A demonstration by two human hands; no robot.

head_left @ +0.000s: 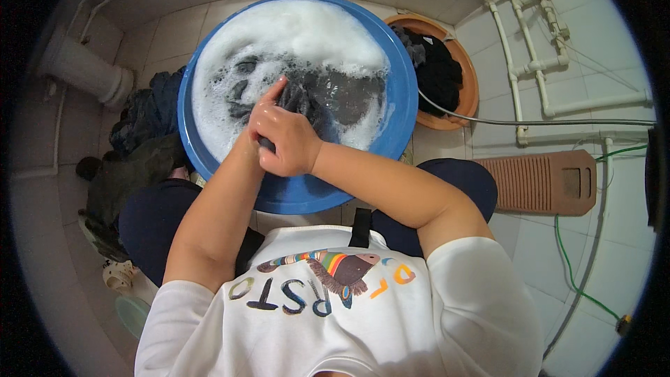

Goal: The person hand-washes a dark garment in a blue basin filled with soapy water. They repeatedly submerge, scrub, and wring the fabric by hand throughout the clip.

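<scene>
A large blue basin (pixel 403 122) stands before me, holding grey water and thick white suds (pixel 307 31). My right hand (pixel 287 143) is curled over the near side of the basin, closed on a wet dark grey garment (pixel 301 101); a bit of dark cloth shows by its thumb. Just beyond and partly beneath it, my left hand (pixel 269 98) is mostly hidden. One of its fingers sticks out toward the suds beside the bunched garment, and it seems to grip the same cloth. Most of the garment lies in the water.
Behind the basin's right side, an orange basin (pixel 469 91) holds dark clothes (pixel 438 73). A brown washboard (pixel 541 181) lies at right. Dark clothes (pixel 150 115) are heaped at left. A grey hose (pixel 530 123) crosses from the right, near white wall pipes (pixel 513 49). A green cord (pixel 576 276) hangs below.
</scene>
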